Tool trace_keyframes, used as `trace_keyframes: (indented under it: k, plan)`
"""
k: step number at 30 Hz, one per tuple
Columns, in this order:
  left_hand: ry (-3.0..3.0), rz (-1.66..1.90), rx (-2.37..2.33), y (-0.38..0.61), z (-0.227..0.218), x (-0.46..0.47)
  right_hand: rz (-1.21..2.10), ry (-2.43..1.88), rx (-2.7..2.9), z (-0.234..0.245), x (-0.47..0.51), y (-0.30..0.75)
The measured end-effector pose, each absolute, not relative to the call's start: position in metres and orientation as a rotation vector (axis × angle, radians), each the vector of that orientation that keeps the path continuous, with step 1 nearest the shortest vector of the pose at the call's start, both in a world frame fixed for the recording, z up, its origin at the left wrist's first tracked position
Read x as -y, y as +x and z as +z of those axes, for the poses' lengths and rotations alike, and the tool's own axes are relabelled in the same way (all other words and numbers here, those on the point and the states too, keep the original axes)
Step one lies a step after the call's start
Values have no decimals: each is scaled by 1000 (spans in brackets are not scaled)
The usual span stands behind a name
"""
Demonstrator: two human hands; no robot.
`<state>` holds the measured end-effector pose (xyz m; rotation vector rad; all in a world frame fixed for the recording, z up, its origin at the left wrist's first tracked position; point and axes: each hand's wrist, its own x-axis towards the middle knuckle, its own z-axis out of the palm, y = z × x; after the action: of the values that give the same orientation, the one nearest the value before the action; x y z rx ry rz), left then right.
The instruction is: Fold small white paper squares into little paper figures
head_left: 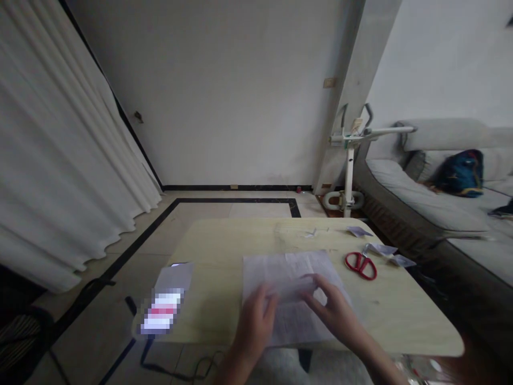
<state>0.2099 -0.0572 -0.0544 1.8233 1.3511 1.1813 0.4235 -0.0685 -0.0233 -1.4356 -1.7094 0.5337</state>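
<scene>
Over a large sheet of paper (260,267) on the table, my left hand (255,315) and my right hand (331,305) pinch the two ends of a smaller piece of paper (289,289). That piece is smeared by motion, so its folds cannot be made out. Both hands have thumb and fingers drawn together on it. Right of the sheet lie red-handled scissors (363,263), apart from my hands. Beside them are small folded paper pieces (383,249), with another folded piece (358,231) farther back.
A phone (162,312) with a lit, blurred screen lies at the table's left end. Small paper scraps (310,233) are near the far edge. Beyond the pale wooden table (216,240) stand white exercise equipment (349,171) and a grey sofa (425,198) holding a blue bag (463,174).
</scene>
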Motion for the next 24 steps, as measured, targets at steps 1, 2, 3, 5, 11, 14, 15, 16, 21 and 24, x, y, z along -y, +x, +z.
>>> trace_keyframes:
  k: [1,2,3,5,11,14,15,16,21,24]
  plan:
    - [1874,1182,-1358,207,-58,56,545,-1414,1746,-26,69,422]
    - [1924,1180,-1365,205,-62,56,550,-1402,1770,-28,69,421]
    - [1969,1176,-1373,204,-65,56,549,-1399,1785,-31,70,420]
    - [2041,1166,-1397,204,-69,58,543,-1416,1794,-36,69,420]
    - [2158,1118,-1396,211,-66,64,663,-1469,1777,-43,68,424]
    - [2185,1095,-1370,211,-64,64,674,-1491,1753,-43,69,427]
    - [2188,1085,-1367,210,-63,63,666,-1497,1752,-43,69,427]
    - [2191,1075,-1365,209,-63,62,658,-1500,1749,-43,69,427]
    - [2215,1032,-1331,206,-58,62,704,-1492,1732,-45,71,426]
    - [2216,1037,-1316,207,-58,65,736,-1494,1713,-47,72,426]
